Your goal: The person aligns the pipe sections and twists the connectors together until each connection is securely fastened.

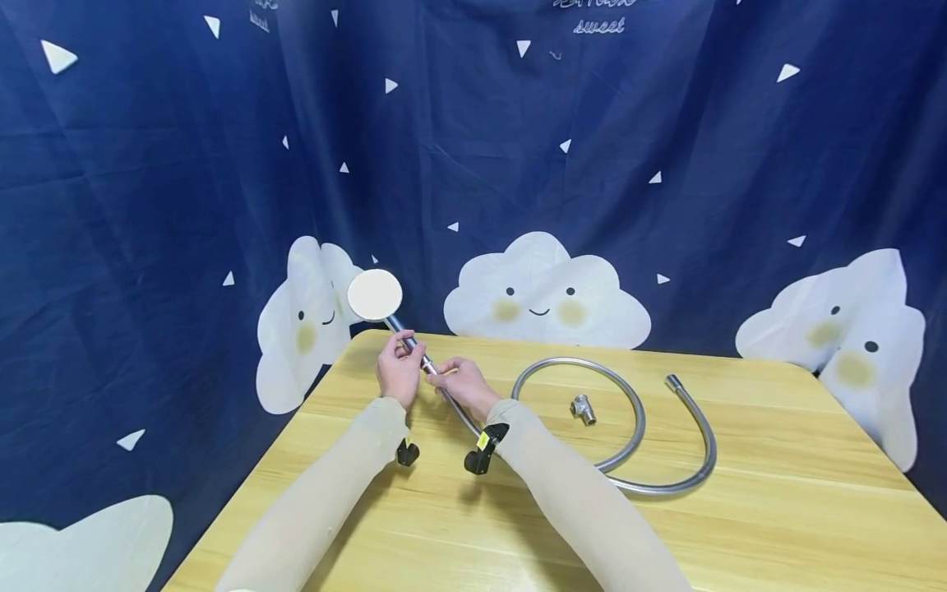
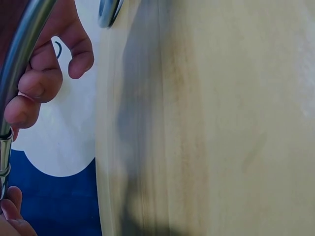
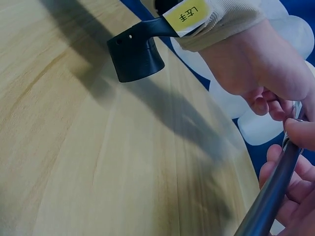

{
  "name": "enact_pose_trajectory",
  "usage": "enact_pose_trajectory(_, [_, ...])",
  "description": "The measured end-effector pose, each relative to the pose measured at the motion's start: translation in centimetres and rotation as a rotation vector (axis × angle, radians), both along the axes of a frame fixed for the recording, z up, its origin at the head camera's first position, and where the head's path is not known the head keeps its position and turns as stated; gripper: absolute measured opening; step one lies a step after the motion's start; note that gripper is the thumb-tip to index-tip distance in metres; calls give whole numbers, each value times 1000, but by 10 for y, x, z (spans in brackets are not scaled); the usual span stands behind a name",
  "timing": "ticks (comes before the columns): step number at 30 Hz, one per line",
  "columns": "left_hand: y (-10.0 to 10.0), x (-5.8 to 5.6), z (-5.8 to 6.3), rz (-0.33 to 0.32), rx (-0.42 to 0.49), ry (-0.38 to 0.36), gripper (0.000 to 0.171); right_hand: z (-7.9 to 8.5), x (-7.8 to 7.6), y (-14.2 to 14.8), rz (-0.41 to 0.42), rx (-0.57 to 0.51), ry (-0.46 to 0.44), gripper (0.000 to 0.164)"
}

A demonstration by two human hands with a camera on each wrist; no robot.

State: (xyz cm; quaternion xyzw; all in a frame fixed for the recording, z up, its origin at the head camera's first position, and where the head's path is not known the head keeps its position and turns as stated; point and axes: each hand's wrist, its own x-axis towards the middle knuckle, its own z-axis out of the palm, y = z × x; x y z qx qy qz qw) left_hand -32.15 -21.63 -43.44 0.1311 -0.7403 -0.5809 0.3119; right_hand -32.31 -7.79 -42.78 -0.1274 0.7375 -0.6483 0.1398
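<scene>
Held end to end above a wooden table.
Trailing the silver hose across the right side, in a loop around a small metal valve; gripping the hose's left end in the right hand; just beyond, pinching the shower head by its handle in the left hand, before a navy cloud-print curtain.

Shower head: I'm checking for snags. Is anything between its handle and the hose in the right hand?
Nothing visible blocks them: the handle lines up with the hose, with only the silver connector between.
</scene>
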Motion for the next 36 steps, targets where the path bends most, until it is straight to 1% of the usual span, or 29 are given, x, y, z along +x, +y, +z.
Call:
enact_pose_trajectory(8, [0, 1, 2, 11, -29, -9, 25, 2, 0, 0, 3, 24, 31, 17])
enact_pose_trajectory(13, [0, 1, 3, 10, -29, -4, 26, 1, -2, 0, 22, 47, 48, 26])
enact_pose_trajectory(18, [-1, 1, 1, 11, -31, -23, 26, 1, -1, 0, 34, 55, 30, 33])
enact_pose_trajectory(23, [-1, 1, 0, 19, -36, -32, 25, -1, -1, -1, 18, 20, 10, 28])
enact_pose_trajectory(29, [0, 1, 2, 4, -38, -5, 26, 1, 0, -2, -12, 16, 15, 21])
enact_pose_trajectory(33, [0, -1, 2, 1, -30, -6, 26, 2, 0, -2, 0, 30, 26, 16])
enact_pose_trajectory(36, [-1, -1, 1, 5, -30, -16, 26, 1, -1, -2, 19, 58, 45, 20])
